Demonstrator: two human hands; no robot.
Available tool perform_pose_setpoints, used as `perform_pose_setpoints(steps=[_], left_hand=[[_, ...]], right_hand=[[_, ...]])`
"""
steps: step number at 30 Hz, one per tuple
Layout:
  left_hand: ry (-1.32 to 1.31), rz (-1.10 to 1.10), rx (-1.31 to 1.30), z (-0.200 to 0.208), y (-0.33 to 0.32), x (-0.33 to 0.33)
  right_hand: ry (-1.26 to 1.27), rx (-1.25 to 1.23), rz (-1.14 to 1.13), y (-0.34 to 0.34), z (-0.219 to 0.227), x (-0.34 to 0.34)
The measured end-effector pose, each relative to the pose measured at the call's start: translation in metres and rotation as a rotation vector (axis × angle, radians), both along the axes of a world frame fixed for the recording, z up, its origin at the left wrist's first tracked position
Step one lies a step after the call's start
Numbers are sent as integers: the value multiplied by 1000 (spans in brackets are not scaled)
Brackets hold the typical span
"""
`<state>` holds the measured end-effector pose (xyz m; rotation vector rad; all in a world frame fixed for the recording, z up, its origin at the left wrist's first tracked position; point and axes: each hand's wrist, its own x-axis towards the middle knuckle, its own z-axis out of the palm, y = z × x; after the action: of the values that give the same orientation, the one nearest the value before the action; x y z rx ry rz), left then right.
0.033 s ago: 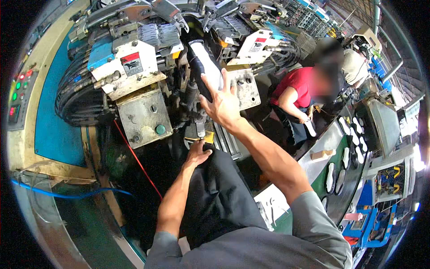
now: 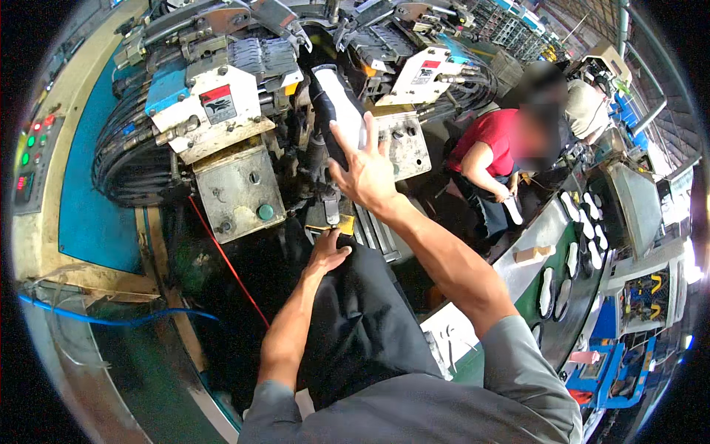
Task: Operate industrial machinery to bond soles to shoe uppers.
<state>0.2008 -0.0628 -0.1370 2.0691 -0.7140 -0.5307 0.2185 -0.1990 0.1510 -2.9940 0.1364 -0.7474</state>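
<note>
A black shoe upper with a white sole side is mounted in the machine, tilted with its near end toward me. My right hand lies over that near end with the fingers spread, holding nothing. Lower down, my left hand is at a small yellow piece below the machine's central column. Its fingers are curled and the thumb points right; what they grip, if anything, is hidden. My dark-trousered leg is just beneath this hand.
White clamp housings with hoses flank the shoe. A control panel with lit buttons stands left. On the right, a person in red holds a white sole-shaped piece, beside a green conveyor carrying several shoe parts.
</note>
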Motion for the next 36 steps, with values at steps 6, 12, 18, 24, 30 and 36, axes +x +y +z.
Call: perform_pose_setpoints(steps=[6,12,18,24,30,36], left_hand=[[-281,257,-97,-8,18,-39],[-312,440,-166,27,46,-77],[-308,388,-29,37,46,-78],[-350,310,23,30,32,-81],[-460,200,168,30,25,-81],[-394,231,195,36,37,-81]], right_hand=[[-36,-28,163,8,-8,-8],[-101,54,217,5,-14,-5],[-115,2,174,4,-17,1],[-155,60,186,3,-24,-2],[-183,84,193,3,-21,0],[-171,130,209,3,-14,30]])
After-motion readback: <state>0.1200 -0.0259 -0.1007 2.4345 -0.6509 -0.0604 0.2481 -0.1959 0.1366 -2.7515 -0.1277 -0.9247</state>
